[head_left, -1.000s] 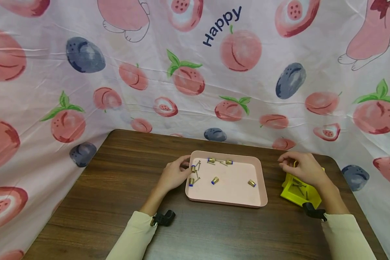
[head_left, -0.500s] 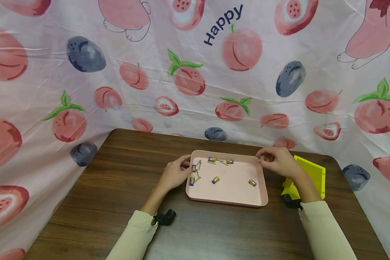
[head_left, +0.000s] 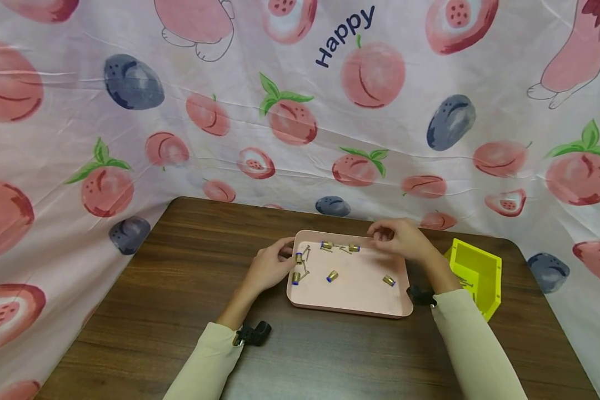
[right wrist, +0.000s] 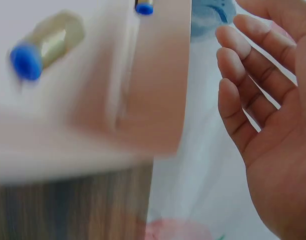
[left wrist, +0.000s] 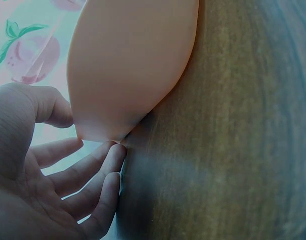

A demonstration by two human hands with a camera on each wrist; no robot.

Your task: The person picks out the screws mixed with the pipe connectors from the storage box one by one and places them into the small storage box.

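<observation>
A pink tray (head_left: 360, 289) lies on the table with brass fittings, such as one fitting (head_left: 333, 276), and several thin screws (head_left: 304, 266) in it. At its left end my left hand (head_left: 269, 268) holds the rim, thumb against the edge and fingertips on the outer wall; the tray's corner (left wrist: 118, 90) shows close in the left wrist view. Above the tray's far right part hovers my right hand (head_left: 402, 239), fingers loosely bent, with nothing visible in them. A blue-ended fitting (right wrist: 48, 45) is blurred in the right wrist view.
A yellow bin (head_left: 487, 266) holding several screws stands right of the tray, partly behind the right forearm. The wooden table (head_left: 195, 250) meets a fruit-printed cloth (head_left: 290, 183) at its back edge. Black cameras (head_left: 255, 333) sit on both wrists.
My right hand has moved left from above the yellow bin, past the tray's right rim, to over the tray. My left hand has stayed at the tray's left end.
</observation>
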